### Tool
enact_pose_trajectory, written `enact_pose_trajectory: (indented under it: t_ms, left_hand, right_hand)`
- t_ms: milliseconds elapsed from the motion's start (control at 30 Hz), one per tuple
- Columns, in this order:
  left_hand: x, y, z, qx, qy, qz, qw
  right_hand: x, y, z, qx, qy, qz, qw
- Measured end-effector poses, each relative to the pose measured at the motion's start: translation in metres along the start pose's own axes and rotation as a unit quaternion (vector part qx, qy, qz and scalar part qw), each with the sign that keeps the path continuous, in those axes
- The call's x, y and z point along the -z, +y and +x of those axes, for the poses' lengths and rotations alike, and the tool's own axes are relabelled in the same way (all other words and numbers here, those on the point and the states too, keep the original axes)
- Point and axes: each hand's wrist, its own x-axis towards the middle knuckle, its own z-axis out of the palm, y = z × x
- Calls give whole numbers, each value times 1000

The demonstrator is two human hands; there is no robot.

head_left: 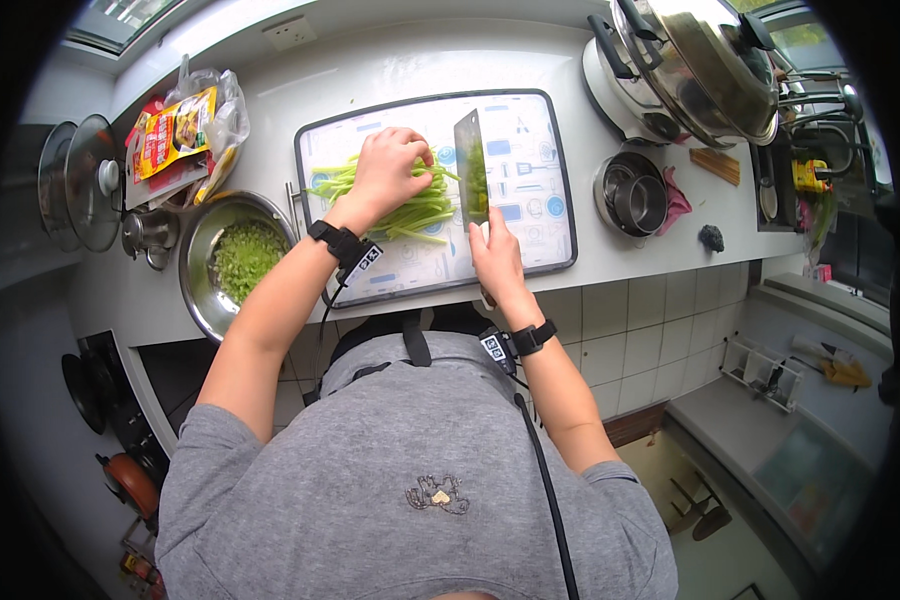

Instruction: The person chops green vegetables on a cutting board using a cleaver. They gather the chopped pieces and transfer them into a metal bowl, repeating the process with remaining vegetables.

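Observation:
A patterned white cutting board (530, 235) with a dark rim lies on the counter in front of me. Pale green celery stalks (417, 222), cut into thin lengths, are heaped on its left half. My left hand (395, 168) rests over the heap, fingers curled and pinched round some stalks. In my right hand (497, 258) is the handle of a kitchen cleaver (472, 170); its broad blade points away from me, just right of the heap, with green showing on its face. Left of the board stands a steel bowl (192, 262) holding finely chopped celery (246, 260).
Food packets (175, 135) in plastic bags and glass lids (94, 185) stand at the far left. On the right are a large lidded pot (705, 75), small nested steel pots (638, 203), a pink cloth (674, 205), wooden chopsticks (715, 165) and a dark scrubber (711, 238).

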Motion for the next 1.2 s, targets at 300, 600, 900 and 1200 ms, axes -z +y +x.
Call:
enact_pose_trajectory:
  t_ms: [300, 600, 900, 1200]
  left_hand:
    - [75, 9, -12, 58, 119, -292, 947]
    - [44, -16, -52, 78, -6, -26, 997]
    - [-11, 22, -86, 8, 34, 77, 996]
    - [-36, 10, -53, 63, -22, 170, 983]
  right_hand:
    - [4, 9, 2, -37, -10, 9, 999]
    - [2, 4, 4, -12, -16, 5, 1000]
    - [2, 0, -1, 24, -1, -1, 1000]
    - [-2, 0, -2, 6, -6, -34, 999]
